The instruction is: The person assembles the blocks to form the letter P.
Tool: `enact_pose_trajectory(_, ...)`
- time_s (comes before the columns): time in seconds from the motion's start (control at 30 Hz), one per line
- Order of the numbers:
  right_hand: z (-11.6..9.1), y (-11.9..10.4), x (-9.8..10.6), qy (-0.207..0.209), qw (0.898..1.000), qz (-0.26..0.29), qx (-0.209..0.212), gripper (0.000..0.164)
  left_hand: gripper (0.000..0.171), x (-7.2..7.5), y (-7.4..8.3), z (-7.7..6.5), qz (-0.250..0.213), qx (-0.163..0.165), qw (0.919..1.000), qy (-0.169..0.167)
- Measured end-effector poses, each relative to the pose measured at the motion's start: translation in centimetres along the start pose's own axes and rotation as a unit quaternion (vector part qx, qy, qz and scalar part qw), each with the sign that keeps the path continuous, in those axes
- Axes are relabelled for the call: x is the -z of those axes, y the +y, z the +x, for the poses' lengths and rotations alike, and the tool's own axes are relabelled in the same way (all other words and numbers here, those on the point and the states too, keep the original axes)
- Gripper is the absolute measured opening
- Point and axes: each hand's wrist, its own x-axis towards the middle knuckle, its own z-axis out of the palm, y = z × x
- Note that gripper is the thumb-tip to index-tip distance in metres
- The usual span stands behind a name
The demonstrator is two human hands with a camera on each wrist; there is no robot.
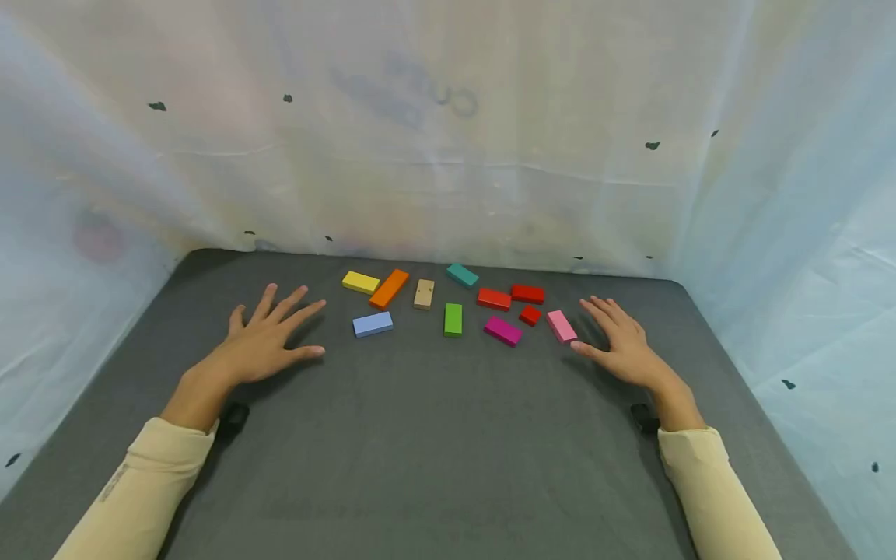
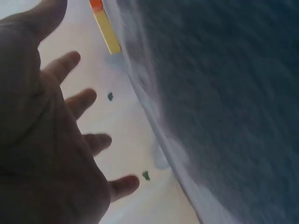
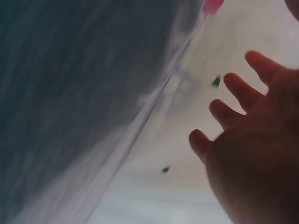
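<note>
Several small coloured blocks lie loosely spread at the far middle of the table. My left hand [image 1: 259,346], fingers spread, hovers left of the light blue block [image 1: 372,324] and holds nothing. Beyond that block are a yellow block [image 1: 361,282] and an orange block [image 1: 389,288]. At the right, my right hand [image 1: 619,342] is empty with its fingers extended, its thumb close beside the pink block [image 1: 561,327]; whether they touch I cannot tell. Between the hands lie tan [image 1: 423,294], green [image 1: 453,320], teal [image 1: 462,274] and magenta [image 1: 502,331] blocks, plus red blocks [image 1: 494,299].
The dark grey cloth-covered table [image 1: 420,451] stretches toward me in front of the blocks. White translucent sheeting [image 1: 448,155] with small dark marks hangs behind the table and along both sides. A dark wrist device [image 1: 644,418] sits at my right wrist.
</note>
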Motion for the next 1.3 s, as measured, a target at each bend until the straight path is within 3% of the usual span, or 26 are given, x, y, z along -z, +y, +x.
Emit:
enact_pose_trajectory(0.17,1.6,-2.8,-1.4,0.016,0.999,-0.007,0.046,0.079,0.08,-0.4,0.8,-0.1,-0.018,-0.033,0.9993,0.006)
enact_pose_trajectory(0.33,3.2,-5.7,-2.6,0.003,0.997,-0.008,0.08,0.078,0.074,-0.7,1.7,0.3,-0.042,-0.064,0.997,-0.007)
enact_pose_trajectory(0.67,7.3,-11.0,-4.5,-0.021,0.99,0.045,0.13,0.078,0.065,-0.3,3.1,1.4,-0.063,-0.094,0.9933,-0.024)
enact_pose_trajectory(1.03,9.7,-12.8,-6.1,-0.058,0.985,0.02,0.162,0.077,0.06,-0.2,4.2,3.8,-0.088,-0.112,0.9895,-0.025)
enact_pose_trajectory(1.3,10.4,-13.4,-6.4,-0.077,0.983,-0.002,0.167,0.07,0.06,-0.2,4.8,4.8,-0.071,-0.129,0.9889,-0.017)
